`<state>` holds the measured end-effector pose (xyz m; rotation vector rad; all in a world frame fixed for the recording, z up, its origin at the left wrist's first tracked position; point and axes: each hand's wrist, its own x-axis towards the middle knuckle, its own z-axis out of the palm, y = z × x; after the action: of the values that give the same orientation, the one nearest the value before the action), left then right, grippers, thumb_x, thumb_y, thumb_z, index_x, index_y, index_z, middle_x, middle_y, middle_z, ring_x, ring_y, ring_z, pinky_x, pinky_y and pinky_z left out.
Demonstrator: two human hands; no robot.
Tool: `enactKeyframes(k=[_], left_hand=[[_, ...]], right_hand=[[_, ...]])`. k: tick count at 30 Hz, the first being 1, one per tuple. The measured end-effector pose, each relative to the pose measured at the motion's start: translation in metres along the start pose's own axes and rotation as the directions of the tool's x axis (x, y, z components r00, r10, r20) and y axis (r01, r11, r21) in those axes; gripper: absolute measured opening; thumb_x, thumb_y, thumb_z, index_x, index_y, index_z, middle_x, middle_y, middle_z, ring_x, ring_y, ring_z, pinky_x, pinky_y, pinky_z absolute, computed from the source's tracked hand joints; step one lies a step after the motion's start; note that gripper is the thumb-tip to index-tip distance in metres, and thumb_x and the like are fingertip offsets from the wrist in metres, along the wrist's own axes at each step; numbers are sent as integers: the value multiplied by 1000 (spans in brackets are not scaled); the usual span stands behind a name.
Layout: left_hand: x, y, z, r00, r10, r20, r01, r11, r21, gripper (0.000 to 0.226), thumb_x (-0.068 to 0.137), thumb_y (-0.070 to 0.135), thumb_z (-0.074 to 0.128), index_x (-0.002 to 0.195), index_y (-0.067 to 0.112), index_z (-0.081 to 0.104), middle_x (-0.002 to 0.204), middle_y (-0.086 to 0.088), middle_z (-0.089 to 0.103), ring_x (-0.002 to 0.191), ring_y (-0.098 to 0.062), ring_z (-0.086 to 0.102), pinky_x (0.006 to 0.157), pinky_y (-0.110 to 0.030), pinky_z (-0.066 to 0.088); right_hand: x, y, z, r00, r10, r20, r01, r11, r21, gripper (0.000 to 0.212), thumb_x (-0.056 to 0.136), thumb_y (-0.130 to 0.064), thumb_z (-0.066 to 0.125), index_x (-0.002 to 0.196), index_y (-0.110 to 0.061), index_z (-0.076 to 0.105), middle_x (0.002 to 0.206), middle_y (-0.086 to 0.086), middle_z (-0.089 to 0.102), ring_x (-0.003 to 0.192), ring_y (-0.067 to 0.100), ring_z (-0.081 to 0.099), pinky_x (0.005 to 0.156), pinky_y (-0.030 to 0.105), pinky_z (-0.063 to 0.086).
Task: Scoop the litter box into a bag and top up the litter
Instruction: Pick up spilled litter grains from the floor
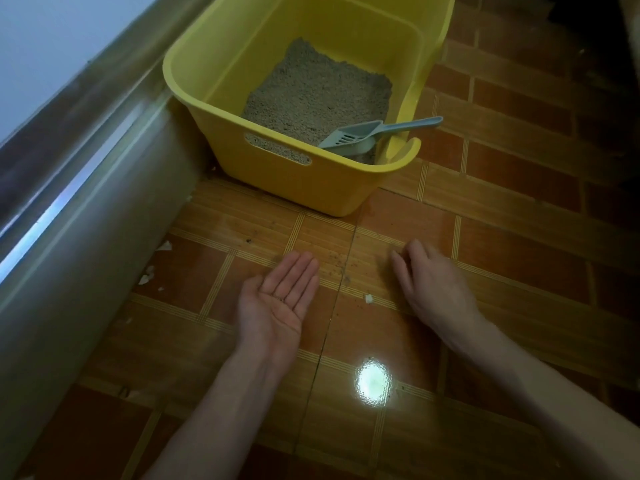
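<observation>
Yellow litter box [287, 174] sits ahead of both hands with the grey scoop [349, 135] resting in levelled litter [311, 95], no bag visible; left hand [280, 303] flat palm-up, right hand [433, 282] loose over floor crumbs [341, 271] — looks like spill cleanup.

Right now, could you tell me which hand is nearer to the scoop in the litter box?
Right. The right hand rests palm down on the floor almost directly below the scoop; the left hand lies palm up, farther to the left.
</observation>
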<state>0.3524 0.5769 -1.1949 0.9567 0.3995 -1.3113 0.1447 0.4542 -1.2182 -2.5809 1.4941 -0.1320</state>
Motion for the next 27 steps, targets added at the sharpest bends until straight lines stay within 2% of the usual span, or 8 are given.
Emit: enactKeyframes(k=[2,4,9,15,19,21,23,27], left_hand=[[-1,-1,0,1000,-3,2,3,1000,0,55,107,30,19,123,-3,62,117,-19,72,109,-28,71,94,-36,52],[-1,-2,1,1000,-7,3,7,1000,0,55,107,30,19,122,-2,62,117,-19,72,109,-27,71,94,-36,52],[-2,-5,2,1000,-8,9,8,1000,-3,55,107,30,19,122,-2,62,116,-19,73,108,-27,71,96,-36,51],[-5,-4,-2,1000,-12,16,12,1000,-3,55,107,30,19,121,-3,62,115,-19,73,106,-28,72,95,-36,52],[-5,-5,-4,1000,-14,15,14,1000,-13,55,107,29,20,121,-3,62,116,-19,73,107,-28,71,97,-37,51],[-5,-6,-4,1000,-18,14,18,1000,-3,54,106,29,20,121,-2,62,116,-19,73,107,-27,71,96,-36,51],[-7,-7,-3,1000,-23,17,23,1000,4,54,107,29,20,120,-2,63,115,-19,73,107,-27,72,95,-36,52],[-9,-9,-1,999,-31,15,31,1000,1,55,107,29,19,117,-1,64,115,-19,73,105,-26,72,93,-36,52]], right_hand=[[2,-8,-3,999,43,15,-41,994,-102,40,106,-53,28,98,-19,47,79,-2,45,60,19,44,54,31,33],[3,-19,-3,998,52,45,-44,988,-149,44,105,-55,26,102,-18,49,81,3,49,61,26,52,52,31,32],[2,-46,2,991,-92,92,108,977,-185,43,105,-54,34,108,-17,55,94,8,64,70,30,67,44,24,9],[0,-40,-3,992,-79,93,102,955,-277,42,106,-53,34,107,-16,56,91,7,63,66,26,64,44,27,30],[-14,-41,6,982,-93,166,149,916,-371,11,101,-25,57,105,-15,54,88,9,65,66,31,64,46,31,32],[-15,-43,9,977,-49,207,131,905,-405,15,91,-9,65,102,-12,56,84,12,64,64,32,64,46,33,34],[-13,-46,7,979,-58,196,141,886,-443,12,89,-1,58,97,-10,57,79,13,65,60,30,64,43,33,38],[-11,-51,0,961,-81,265,182,905,-385,29,99,-7,26,116,-9,49,102,10,65,81,29,69,55,35,37]])
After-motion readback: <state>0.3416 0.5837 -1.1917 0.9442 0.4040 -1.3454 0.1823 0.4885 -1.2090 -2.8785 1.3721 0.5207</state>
